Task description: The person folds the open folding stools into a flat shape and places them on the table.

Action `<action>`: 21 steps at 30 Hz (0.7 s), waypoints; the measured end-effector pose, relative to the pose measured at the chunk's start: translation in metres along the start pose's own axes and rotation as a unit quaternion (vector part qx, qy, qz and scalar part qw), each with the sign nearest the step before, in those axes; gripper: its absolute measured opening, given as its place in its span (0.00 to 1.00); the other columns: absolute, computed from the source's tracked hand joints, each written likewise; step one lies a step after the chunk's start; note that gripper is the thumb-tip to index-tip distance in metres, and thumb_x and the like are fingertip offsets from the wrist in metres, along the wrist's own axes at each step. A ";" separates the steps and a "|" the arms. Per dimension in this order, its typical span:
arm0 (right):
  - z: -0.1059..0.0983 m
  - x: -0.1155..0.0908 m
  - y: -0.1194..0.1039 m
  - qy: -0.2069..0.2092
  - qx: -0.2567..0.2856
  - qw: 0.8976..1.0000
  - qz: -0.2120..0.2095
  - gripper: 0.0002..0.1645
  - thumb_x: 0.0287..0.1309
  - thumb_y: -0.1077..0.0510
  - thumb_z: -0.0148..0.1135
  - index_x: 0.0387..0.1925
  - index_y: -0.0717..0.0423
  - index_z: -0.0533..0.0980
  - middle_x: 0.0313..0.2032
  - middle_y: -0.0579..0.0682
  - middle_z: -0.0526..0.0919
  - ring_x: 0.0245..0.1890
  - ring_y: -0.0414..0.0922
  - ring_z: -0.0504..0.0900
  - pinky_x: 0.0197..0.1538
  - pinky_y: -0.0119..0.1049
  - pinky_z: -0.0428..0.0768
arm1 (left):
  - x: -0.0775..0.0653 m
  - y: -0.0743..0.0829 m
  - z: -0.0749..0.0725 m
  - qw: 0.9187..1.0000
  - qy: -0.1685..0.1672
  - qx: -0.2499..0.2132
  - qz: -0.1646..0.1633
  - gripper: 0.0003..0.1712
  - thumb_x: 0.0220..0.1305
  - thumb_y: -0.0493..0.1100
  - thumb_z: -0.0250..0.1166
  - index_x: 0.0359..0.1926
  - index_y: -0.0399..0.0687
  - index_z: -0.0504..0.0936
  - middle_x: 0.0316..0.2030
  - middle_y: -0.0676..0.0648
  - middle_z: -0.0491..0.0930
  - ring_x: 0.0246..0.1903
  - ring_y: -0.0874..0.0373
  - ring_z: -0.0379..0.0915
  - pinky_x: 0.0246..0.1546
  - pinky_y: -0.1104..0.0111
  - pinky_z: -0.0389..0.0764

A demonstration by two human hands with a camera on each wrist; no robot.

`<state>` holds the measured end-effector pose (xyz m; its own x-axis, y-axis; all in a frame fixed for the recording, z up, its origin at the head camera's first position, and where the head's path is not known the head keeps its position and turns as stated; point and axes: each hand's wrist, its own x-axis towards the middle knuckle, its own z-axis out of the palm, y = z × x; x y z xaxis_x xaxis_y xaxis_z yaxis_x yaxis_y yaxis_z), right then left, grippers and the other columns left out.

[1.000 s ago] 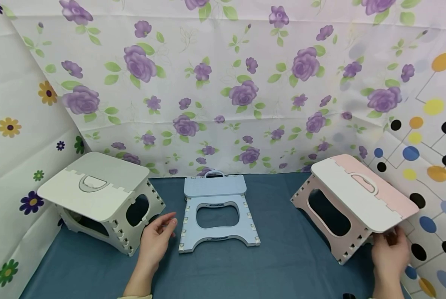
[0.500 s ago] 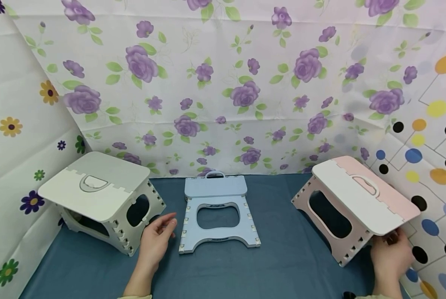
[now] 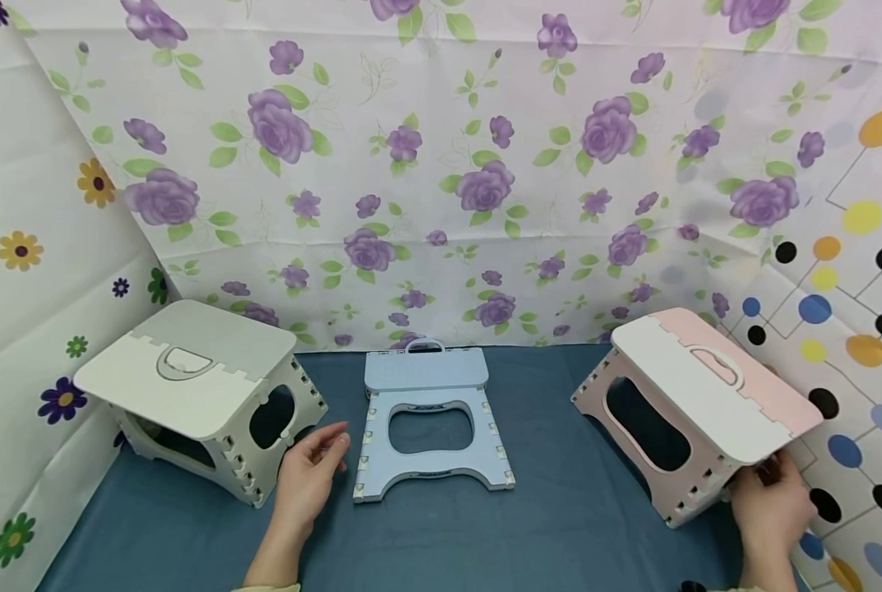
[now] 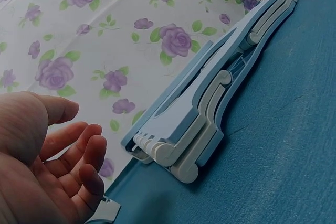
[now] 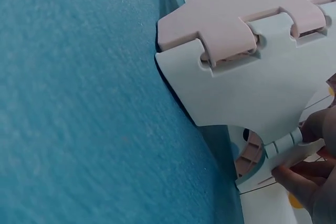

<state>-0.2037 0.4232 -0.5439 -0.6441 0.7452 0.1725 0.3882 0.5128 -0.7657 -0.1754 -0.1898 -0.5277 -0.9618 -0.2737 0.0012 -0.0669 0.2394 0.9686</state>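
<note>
A pink-and-white folding stool (image 3: 699, 382) stands unfolded at the right. My right hand (image 3: 772, 501) is at its near end, under the overhanging top. In the right wrist view, the fingers and thumb (image 5: 299, 184) pinch the edge of the white side panel (image 5: 247, 85) beside its cutout. My left hand (image 3: 309, 473) is held with loosely bent fingers and nothing in them, between a white-and-grey folding stool (image 3: 145, 374) and a light blue folding stool (image 3: 426, 370). The blue stool is folded flat and lies on the cloth; the white-and-grey one stands unfolded.
Blue-grey cloth (image 3: 441, 543) covers the tabletop. A purple-flowered sheet (image 3: 426, 148) hangs behind the stools. White patterned sheets close off the left and right sides, the right one close behind my right hand. A small black object (image 3: 692, 586) shows at the bottom edge.
The pink-and-white stool has shifted slightly left within my right hand's hold. My left hand, the blue stool and the white-and-grey stool have stayed in place.
</note>
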 end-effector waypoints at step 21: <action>0.006 0.001 -0.008 -0.047 -0.043 0.994 -0.085 0.20 0.75 0.65 0.52 0.62 0.72 0.75 0.54 0.78 0.80 0.50 0.74 0.80 0.53 0.57 0.78 | -0.001 0.000 0.001 1.000 0.002 0.004 -0.004 0.19 0.81 0.44 0.64 0.66 0.43 0.84 0.48 0.42 0.85 0.36 0.53 0.80 0.41 0.62 0.83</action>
<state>-0.2114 0.4170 -0.5412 -0.7628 0.6031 0.2332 0.3201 0.6655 -0.6743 -0.1745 -0.1883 -0.5283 -0.9602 -0.2793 -0.0062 -0.0775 0.2450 0.9664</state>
